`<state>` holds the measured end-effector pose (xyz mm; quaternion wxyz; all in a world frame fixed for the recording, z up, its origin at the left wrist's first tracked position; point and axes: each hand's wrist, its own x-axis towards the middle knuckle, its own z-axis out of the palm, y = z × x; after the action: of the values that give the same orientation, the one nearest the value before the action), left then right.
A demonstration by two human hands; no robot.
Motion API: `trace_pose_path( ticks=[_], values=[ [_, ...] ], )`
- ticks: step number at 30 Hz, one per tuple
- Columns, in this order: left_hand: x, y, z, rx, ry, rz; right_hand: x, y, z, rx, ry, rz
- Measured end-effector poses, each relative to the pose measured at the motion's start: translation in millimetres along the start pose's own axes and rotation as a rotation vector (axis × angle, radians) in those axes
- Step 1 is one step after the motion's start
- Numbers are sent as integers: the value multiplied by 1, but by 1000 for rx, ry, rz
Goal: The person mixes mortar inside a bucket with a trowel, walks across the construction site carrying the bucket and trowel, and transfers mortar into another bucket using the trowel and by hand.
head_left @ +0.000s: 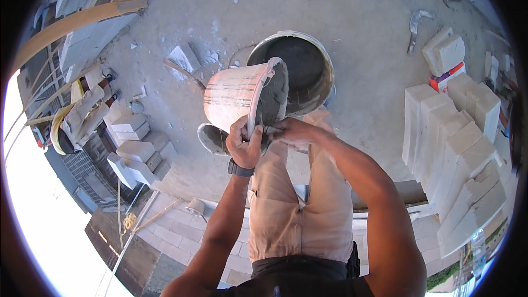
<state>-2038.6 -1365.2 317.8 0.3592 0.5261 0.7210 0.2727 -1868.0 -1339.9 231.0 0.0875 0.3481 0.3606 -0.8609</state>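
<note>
A pale, mortar-smeared bucket lies tilted on its side in front of my knees, its mouth turned to the right. Grey, wet-looking mortar coats its inside. My left hand is closed on the near part of its rim, the thumb over the edge. Beside it, my right hand is closed at the same rim, fingers pinched on something small I cannot make out. Just beyond stands a large round tub holding dark grey mix. A second, smaller bucket sits partly hidden below the tilted one.
Stacks of white blocks stand at the right, and more blocks at the left. A broken white block and a hooked tool lie on the concrete floor. A wooden plank juts in at upper left.
</note>
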Motion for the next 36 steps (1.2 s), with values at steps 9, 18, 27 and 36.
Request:
trace_pose_path(
  ticks=[9,18,27,36],
  values=[
    [-5,-9,-12,58,90,17,-66,5,39,867,-55,-121],
    [29,-18,-45,-17,185,-31,-90,78,0,280,591,-146],
    [67,-23,-62,-269,223,-214,-80,89,-23,-570,1045,91],
    [80,-26,-65,-312,220,-189,-74,65,-18,-671,1068,-71]
  ],
)
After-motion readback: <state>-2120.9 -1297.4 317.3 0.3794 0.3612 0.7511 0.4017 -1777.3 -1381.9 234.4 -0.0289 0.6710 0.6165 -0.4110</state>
